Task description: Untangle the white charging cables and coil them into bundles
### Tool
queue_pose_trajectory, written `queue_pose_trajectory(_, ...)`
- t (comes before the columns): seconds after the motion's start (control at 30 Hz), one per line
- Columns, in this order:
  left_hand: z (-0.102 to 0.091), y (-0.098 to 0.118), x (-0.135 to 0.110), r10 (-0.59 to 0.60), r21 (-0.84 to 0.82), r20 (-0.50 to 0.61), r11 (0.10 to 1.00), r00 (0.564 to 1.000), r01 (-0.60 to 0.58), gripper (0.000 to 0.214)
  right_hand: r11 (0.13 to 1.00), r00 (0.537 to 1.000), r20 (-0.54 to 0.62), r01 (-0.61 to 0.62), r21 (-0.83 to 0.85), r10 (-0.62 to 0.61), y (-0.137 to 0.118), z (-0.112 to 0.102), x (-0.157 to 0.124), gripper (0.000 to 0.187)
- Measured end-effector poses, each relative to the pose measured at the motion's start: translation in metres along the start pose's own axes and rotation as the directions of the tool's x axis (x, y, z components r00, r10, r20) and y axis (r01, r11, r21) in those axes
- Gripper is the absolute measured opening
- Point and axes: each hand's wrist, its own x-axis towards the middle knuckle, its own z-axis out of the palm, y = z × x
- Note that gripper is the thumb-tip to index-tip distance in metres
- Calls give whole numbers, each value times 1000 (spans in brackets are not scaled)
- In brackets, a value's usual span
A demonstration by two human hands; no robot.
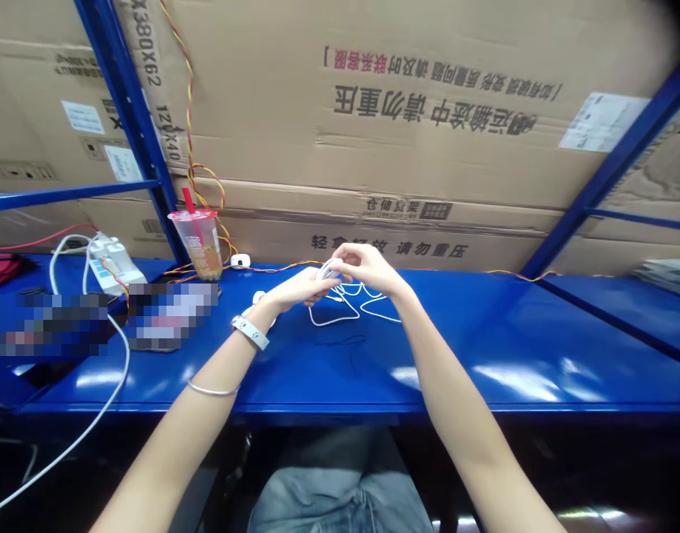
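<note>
We are holding a bundled white cable [328,269] above the blue tabletop [456,333], both our hands meeting on it. Our left hand [296,292] is grasping the bundle from its lower left, while our right hand [369,268] is pinching at its upper right; neither is standing nearer, since both are touching it. The bundle's long axis is slanting up toward our right fingertips, though our fingers are partly hiding its ends. Loose loops are lying on the tabletop beneath and trailing rightward behind our right forearm. The lidded drink cup [198,243] is standing well apart, leftward.
</note>
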Motion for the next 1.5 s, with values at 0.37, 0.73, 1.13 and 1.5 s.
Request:
queue_pose_trajectory(0.37,13,-7,14,207,535,-111,837,972,-117,42,933,972,-233,-45,-356,-42,17,14,7,29)
queue_pose_trajectory(0.73,32,-30,16,264,886,-107,463,959,-29,37,932,939,-320,-224,-285,127,35,16,-3,33)
queue_pose_trajectory(1.13,21,-15,20,313,674,-405,737,859,49,24,914,850,383,-404,35,361,46,-21,-50,42)
queue_pose_trajectory(1.5,26,2,13,218,560,-460,823,861,90,23,905,730,535,-330,-269,426,43,-6,-61,16)
